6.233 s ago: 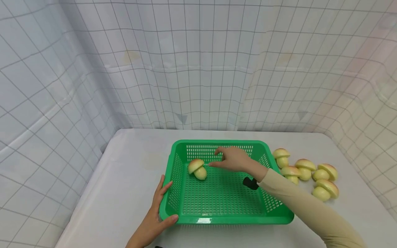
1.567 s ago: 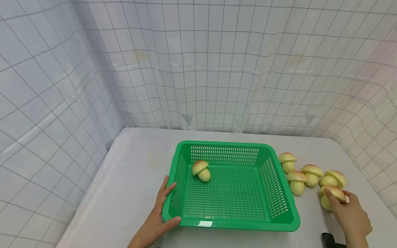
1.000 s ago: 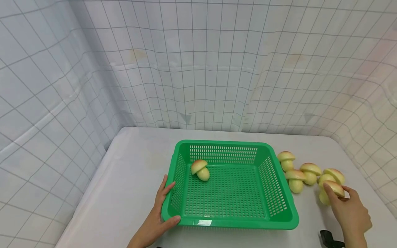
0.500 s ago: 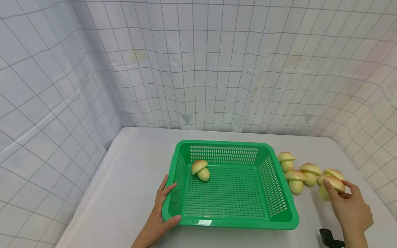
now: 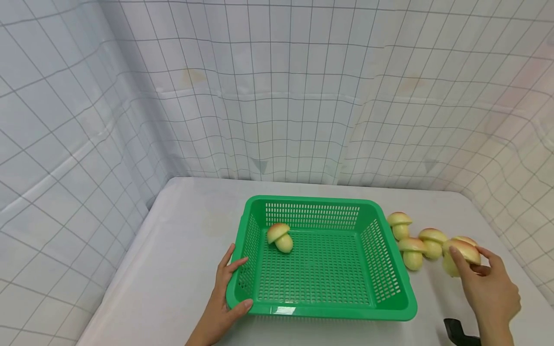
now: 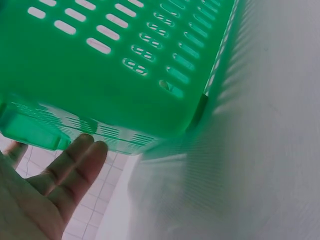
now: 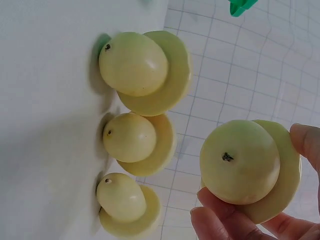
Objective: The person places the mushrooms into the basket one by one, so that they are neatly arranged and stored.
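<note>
My right hand point(image 5: 492, 293) pinches a toy mushroom point(image 5: 452, 267) by its cap, thumb on one side and fingers on the other. In the right wrist view the held mushroom point(image 7: 240, 162) hangs clear of the white table, the round end of its stem facing the camera. My left hand point(image 5: 218, 300) lies at the near left corner of a green plastic basket point(image 5: 329, 311), its fingers spread along the left side and the thumb on the front rim. The left wrist view has those extended fingers point(image 6: 77, 177) beside the basket wall. Another mushroom point(image 5: 284, 243) lies inside the basket, towards the left.
Right of the basket, several matching mushrooms stand on the table: one at the back point(image 5: 400, 230), one in front point(image 5: 413, 259) and one beside it point(image 5: 433, 247). Another mushroom point(image 5: 466, 238) is mostly hidden behind the held one. Grid-patterned curtains point(image 5: 277, 96) enclose the table.
Earlier my right hand was over the basket by the mushroom inside; it then moved right to the group and took one by the cap. That mushroom has since risen slightly. My left hand stays put.
</note>
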Available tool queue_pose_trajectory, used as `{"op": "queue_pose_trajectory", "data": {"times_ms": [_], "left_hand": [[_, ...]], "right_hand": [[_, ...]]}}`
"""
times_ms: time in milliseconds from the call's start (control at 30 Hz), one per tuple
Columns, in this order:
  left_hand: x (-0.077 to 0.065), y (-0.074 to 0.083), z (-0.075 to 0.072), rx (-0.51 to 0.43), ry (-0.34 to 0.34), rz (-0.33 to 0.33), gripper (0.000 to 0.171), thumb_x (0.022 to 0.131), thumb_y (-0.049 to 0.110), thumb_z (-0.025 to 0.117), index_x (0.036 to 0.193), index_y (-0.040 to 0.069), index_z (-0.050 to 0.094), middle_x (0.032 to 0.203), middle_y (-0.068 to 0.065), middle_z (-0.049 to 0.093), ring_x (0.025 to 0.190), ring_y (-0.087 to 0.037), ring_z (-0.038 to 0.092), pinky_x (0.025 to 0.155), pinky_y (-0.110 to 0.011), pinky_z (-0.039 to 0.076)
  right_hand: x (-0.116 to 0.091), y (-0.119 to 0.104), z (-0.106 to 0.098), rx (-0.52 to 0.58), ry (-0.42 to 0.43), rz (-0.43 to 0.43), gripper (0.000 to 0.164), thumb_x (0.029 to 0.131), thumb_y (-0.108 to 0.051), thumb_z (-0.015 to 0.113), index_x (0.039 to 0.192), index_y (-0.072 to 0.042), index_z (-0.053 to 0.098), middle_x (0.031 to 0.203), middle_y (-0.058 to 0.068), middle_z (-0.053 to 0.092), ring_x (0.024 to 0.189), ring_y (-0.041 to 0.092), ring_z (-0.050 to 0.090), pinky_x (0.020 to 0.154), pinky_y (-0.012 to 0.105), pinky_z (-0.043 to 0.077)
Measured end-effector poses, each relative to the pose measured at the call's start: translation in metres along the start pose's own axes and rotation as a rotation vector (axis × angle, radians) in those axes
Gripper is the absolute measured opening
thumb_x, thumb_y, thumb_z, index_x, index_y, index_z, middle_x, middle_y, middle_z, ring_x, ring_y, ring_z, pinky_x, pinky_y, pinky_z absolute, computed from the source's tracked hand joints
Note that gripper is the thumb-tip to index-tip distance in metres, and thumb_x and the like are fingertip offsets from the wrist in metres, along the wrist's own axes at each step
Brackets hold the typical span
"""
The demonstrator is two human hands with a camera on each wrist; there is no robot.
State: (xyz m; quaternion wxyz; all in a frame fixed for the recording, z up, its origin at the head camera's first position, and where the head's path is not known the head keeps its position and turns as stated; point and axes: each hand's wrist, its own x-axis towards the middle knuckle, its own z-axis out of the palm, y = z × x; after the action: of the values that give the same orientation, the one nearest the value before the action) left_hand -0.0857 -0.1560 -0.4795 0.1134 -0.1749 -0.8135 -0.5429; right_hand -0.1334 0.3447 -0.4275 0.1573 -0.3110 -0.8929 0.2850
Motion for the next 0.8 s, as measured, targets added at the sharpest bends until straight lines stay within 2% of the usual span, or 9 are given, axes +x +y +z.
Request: {"op": "queue_pose_trajectory", "data": {"times_ms": [67,233,500,567,667,800], "left_hand": [[0.0003,-0.0003,0.0,0.018,0.006,0.006,0.073,0.077,0.012,0.064,0.142,0.013,0.032,0.155,-0.004,0.002,0.141,-0.019,0.008,0.097,-0.051,0.026],[0.0017,0.0003,0.0,0.074,0.037,0.051,0.073,0.075,0.014,0.065,0.141,0.012,0.035,0.154,-0.008,0.007,0.14,-0.019,0.013,0.089,-0.064,0.028],[0.0013,0.0023,0.0001,0.091,0.043,0.056,0.072,0.075,0.014,0.066,0.14,0.013,0.036,0.153,-0.011,0.008,0.139,-0.017,0.014,0.087,-0.062,0.03],[0.001,0.0028,-0.0001,0.09,0.042,0.052,0.072,0.075,0.013,0.066,0.141,0.014,0.036,0.153,-0.011,0.008,0.139,-0.017,0.014,0.088,-0.059,0.031],[0.0008,0.0034,0.0002,0.078,0.044,0.048,0.073,0.075,0.012,0.066,0.141,0.013,0.036,0.153,-0.011,0.008,0.139,-0.018,0.014,0.093,-0.048,0.032],[0.0003,0.0041,0.0014,0.014,0.034,0.026,0.073,0.075,0.01,0.065,0.141,0.012,0.034,0.154,-0.009,0.005,0.14,-0.017,0.011,0.096,-0.037,0.03]], "right_hand": [[-0.0024,-0.0026,0.0004,0.012,0.016,-0.007,0.079,0.079,-0.063,0.055,0.138,-0.013,0.042,0.1,0.022,0.066,0.087,0.043,0.058,0.056,0.041,0.032],[-0.0062,-0.0068,0.0,0.005,0.018,-0.019,0.08,0.078,-0.063,0.056,0.139,-0.014,0.042,0.104,0.023,0.064,0.087,0.044,0.058,0.056,0.041,0.032],[-0.0082,-0.0058,-0.0013,-0.01,-0.019,-0.031,0.08,0.079,-0.063,0.055,0.139,-0.013,0.041,0.105,0.024,0.064,0.085,0.046,0.059,0.055,0.042,0.034],[-0.0084,-0.0051,-0.0014,-0.011,-0.023,-0.027,0.08,0.079,-0.064,0.055,0.139,-0.013,0.041,0.105,0.024,0.064,0.086,0.045,0.058,0.055,0.041,0.033],[-0.0087,-0.0047,-0.0012,-0.005,-0.019,-0.027,0.079,0.078,-0.063,0.056,0.138,-0.014,0.042,0.104,0.023,0.064,0.086,0.045,0.058,0.055,0.04,0.033],[-0.0096,-0.0062,-0.0012,-0.005,-0.013,-0.036,0.079,0.078,-0.063,0.056,0.138,-0.014,0.042,0.103,0.024,0.064,0.086,0.045,0.058,0.054,0.04,0.033]]}}
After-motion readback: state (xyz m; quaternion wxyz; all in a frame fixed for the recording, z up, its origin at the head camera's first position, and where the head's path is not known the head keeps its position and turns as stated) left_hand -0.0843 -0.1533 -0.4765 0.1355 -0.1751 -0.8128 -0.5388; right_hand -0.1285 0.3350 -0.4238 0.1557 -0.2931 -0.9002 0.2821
